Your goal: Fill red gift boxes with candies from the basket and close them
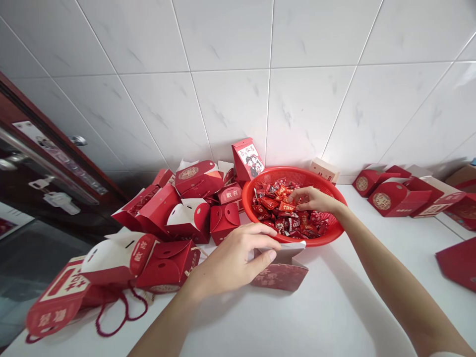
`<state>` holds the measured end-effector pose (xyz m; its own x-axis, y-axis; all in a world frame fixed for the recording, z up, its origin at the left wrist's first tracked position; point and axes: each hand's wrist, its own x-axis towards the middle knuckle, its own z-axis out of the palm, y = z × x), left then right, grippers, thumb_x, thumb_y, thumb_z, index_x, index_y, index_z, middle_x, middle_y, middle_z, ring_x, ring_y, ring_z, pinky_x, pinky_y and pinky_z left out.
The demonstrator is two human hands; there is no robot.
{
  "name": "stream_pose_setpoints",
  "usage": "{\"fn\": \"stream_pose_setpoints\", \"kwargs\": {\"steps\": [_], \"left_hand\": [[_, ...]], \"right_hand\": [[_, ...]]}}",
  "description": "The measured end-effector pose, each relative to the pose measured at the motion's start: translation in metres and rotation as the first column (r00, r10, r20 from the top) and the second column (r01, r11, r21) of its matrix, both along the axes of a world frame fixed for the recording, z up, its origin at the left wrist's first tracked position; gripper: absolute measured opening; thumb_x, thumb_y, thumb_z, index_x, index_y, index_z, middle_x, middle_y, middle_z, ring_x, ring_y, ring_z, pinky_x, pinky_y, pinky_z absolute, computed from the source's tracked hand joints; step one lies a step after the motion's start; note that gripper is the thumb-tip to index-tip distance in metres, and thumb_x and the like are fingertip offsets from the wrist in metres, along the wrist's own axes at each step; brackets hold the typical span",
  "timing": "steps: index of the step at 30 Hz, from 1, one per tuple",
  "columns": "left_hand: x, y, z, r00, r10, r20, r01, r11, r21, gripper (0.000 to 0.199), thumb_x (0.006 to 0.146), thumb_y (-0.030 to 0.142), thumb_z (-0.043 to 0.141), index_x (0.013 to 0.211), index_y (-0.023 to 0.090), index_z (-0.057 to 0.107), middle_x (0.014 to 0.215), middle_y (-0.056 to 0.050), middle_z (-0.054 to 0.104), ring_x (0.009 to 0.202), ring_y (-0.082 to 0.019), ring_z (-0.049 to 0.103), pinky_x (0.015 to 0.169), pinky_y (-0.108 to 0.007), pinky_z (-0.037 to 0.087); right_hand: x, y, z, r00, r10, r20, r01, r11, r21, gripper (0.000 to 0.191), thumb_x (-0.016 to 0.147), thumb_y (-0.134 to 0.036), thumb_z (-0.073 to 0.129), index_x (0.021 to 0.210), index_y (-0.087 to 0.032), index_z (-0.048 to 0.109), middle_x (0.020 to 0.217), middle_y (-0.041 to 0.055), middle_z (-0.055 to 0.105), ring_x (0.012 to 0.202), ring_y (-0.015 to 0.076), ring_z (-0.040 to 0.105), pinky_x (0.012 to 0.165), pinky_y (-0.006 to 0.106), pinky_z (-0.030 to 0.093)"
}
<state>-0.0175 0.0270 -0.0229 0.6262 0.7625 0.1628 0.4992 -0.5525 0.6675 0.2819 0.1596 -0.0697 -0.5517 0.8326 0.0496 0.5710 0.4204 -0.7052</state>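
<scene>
Keys: they hang at the far left, on a dark red door.
Left-hand boxes: a crowd of red and cream gift boxes covers the left of the counter, some with curved flaps folded over, others gaping; a dark red cord loops out at their near side and is best kept clear of the forearm.
Left hand: loosely curved, thumb and fingers apart at the left edge of the open-topped box; how firmly it has hold of the card, I cannot tell. A light touch should steady thin card without creasing it.
Picture box: stands against the tiles, just left of the basket's far side.
Open-topped box: on the counter at the near side of the basket, its mouth up; holding that mouth wide would help.
Basket: red, perforated, heaped with wrapped sweets.
Right hand: reaches in from the right, fingers bent and partly closed among the sweets; whether one is pinched, I cannot tell. Small pinches from the top should spill least.
Cream box: behind the basket, by the wall.
Right-hand boxes: a row, well apart from both hands.
</scene>
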Motion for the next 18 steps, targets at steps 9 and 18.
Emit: {"fn": "stream_pose_setpoints", "kwargs": {"steps": [9,18], "left_hand": [[0.005,0.015,-0.002,0.989,0.024,0.148,-0.014,0.997,-0.073,0.02,0.094,0.023,0.061,0.099,0.021,0.08,0.118,-0.005,0.076,0.107,-0.018,0.071,0.091,-0.026,0.056],[0.021,0.062,-0.015,0.928,0.117,0.354,-0.084,0.991,-0.107,0.022,0.093,0.029,0.063,0.102,0.017,0.079,0.11,-0.007,0.079,0.105,-0.022,0.073,0.093,-0.031,0.058]], "right_hand": [[-0.004,-0.009,0.006,0.998,0.019,0.054,-0.018,1.0,-0.003,0.029,0.076,-0.027,0.063,0.102,-0.02,0.074,0.109,0.0059,0.077,0.103,0.0263,0.069,0.09,0.038,0.053],[-0.031,-0.027,0.003,0.901,-0.187,0.391,0.109,0.971,0.214,0.028,0.089,-0.048,0.07,0.096,-0.02,0.072,0.096,0.0081,0.075,0.089,0.0273,0.069,0.07,0.031,0.047]]}}
